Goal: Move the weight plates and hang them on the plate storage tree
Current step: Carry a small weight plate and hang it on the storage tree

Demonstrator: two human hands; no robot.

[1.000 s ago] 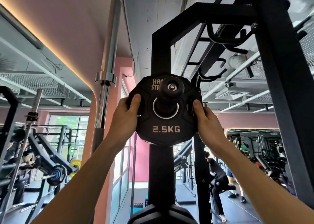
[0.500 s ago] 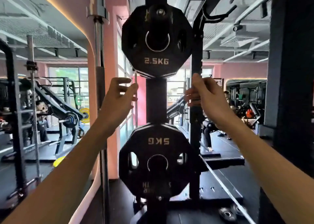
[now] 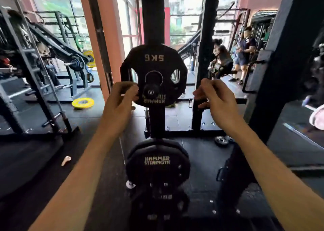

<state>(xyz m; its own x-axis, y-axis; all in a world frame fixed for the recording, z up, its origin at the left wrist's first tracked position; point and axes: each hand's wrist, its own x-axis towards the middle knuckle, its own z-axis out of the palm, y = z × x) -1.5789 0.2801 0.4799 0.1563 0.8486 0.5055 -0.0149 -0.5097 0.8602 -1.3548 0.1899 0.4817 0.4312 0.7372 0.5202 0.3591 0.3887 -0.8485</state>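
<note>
The 5 kg plate (image 3: 154, 62) hangs upside down on the tree (image 3: 152, 16). The left hand (image 3: 121, 97), at its 8 o'clock, and the right hand (image 3: 214, 99), at 4, have loosely curled, empty fingers.

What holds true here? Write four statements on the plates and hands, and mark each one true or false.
1. The 5KG plate hangs on the storage tree with its lettering upside down. True.
2. The right hand grips that plate. False: it is clear of the plate, loosely curled and holding nothing.
3. A yellow plate lies on the floor. True.
4. Every black plate hangs on the tree. False: a small black plate lies on the floor.
</note>
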